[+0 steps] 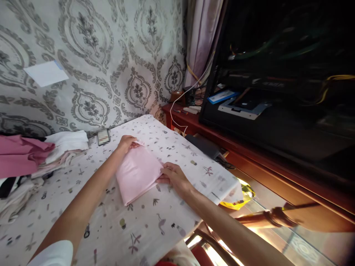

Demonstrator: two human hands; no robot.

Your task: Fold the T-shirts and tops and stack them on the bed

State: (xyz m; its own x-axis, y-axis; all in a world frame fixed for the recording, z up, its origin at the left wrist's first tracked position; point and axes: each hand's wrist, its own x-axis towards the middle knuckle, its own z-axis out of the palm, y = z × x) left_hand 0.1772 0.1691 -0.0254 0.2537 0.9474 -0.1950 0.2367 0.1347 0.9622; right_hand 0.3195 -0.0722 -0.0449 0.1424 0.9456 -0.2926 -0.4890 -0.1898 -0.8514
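Observation:
A pink piece of cloth [138, 173], folded into a flat, roughly square shape, lies on the patterned white sheet [158, 221]. My left hand [128, 143] is at its far left corner, fingers closed on the edge. The fingertips there are partly hidden by the fabric. At the right-hand corner, my right hand [173, 175] pinches the folded edge between thumb and fingers. What sort of garment or cloth it is cannot be made out.
Heaped clothes, with a dark pink garment [22, 155] and a white one [68, 144], lie at the left. A small blurred object [103, 137] rests by the wall. On the right stand a red-brown wooden cabinet [249, 166] and a large dark screen [277, 92].

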